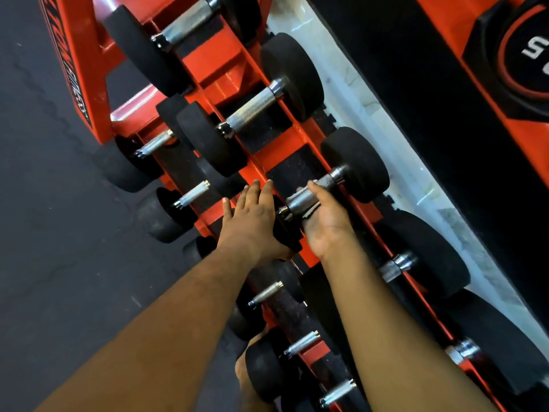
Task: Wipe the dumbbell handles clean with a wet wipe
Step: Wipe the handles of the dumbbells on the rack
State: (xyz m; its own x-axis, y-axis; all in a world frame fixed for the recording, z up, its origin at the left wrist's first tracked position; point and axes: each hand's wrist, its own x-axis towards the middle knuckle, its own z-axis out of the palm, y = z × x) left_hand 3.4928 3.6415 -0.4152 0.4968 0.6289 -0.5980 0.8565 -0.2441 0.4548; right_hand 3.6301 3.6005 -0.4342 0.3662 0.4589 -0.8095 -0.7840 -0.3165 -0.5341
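Fingers (312, 185) of the right hand (322, 221) curled round a grey wipe (300, 200) on the knurled dumbbell handle (325, 182); left hand (252, 221) lay flat, fingers straight, on its black rubber head.

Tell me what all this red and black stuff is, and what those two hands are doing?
The picture comes from a camera worn on a person's head, looking down at their own arms. The red frame is a dumbbell rack in a gym. The black round things are dumbbell ends, joined by shiny metal handles you lift them by. The right hand is palm up, curled under one dumbbell handle, with a grey wet wipe wrapped around the metal to clean it. The left hand lies flat with straight fingers on that dumbbell's black near end, probably steadying it.
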